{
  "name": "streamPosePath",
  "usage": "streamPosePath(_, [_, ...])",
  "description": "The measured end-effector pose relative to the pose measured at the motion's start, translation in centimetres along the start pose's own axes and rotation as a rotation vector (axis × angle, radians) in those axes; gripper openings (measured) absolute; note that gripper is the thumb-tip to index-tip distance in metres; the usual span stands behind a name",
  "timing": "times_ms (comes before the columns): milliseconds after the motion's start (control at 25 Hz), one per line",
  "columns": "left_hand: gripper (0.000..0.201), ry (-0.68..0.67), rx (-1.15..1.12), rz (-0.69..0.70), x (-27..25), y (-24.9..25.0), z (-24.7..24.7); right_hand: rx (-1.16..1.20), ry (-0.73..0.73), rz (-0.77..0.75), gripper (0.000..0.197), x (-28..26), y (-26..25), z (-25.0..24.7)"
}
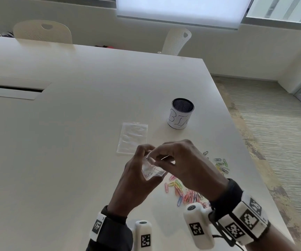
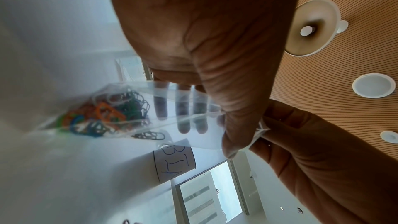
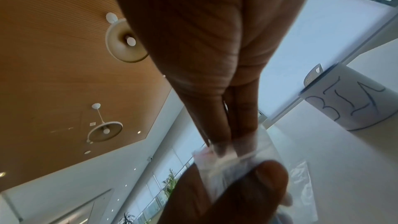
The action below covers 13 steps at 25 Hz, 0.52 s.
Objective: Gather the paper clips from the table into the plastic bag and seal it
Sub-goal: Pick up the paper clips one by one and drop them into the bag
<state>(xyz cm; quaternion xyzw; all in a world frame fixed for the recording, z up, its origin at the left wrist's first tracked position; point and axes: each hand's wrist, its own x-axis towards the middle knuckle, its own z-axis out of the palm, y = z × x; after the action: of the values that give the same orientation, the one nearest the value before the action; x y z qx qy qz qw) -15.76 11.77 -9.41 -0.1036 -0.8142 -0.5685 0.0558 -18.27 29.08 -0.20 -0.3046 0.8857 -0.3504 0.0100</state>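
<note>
Both hands hold the small plastic bag (image 1: 152, 169) above the table (image 1: 73, 124): left hand (image 1: 137, 176) grips its body, right hand (image 1: 184, 160) pinches the top edge. Loose paper clips (image 1: 185, 192) lie at 4 o'clock near the table's right edge; cup (image 1: 181, 113) at 1 o'clock.

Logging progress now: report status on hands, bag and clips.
Left hand and right hand both pinch plastic bag at its mouth. Some paper clips inside; loose clips on table. Nothing blocking.

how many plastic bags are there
2. One bag with paper clips inside, pinched by both hands above the table; another bag lies flat on the table left of the bin.
</note>
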Motion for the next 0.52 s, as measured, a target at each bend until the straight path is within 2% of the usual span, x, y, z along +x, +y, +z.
streamPosePath(80, [0.059, 0.01, 0.022, 0.01, -0.1, -0.1, -0.1, 0.014, 0.088, 0.021, 0.013, -0.1, 0.7, -1.3])
streamPosePath(200, [0.06, 0.023, 0.01, 0.023, -0.1, -0.2, -0.1, 0.024, 0.2, 0.187, 0.007, -0.6, 3.9, -2.8])
streamPosePath(240, [0.06, 0.025, -0.002, 0.025, -0.1, -0.2, 0.0, -0.015, 0.16, 0.24, 0.006, -0.8, 5.0, -2.8])
streamPosePath(360, [0.062, 0.023, -0.003, 0.034, -0.1, -0.3, 0.0, -0.132, -0.129, 0.326, 0.022, -2.1, 7.3, -0.6])
streamPosePath(440, [0.062, 0.025, -0.001, 0.039, -0.1, -0.3, 0.0, -0.17, -0.234, 0.29, 0.026, -2.9, 7.6, 1.4])
streamPosePath(520, [0.063, 0.024, -0.006, 0.043, -0.1, -0.4, 0.0, -0.185, -0.265, 0.209, 0.024, -3.3, 7.4, 3.0])
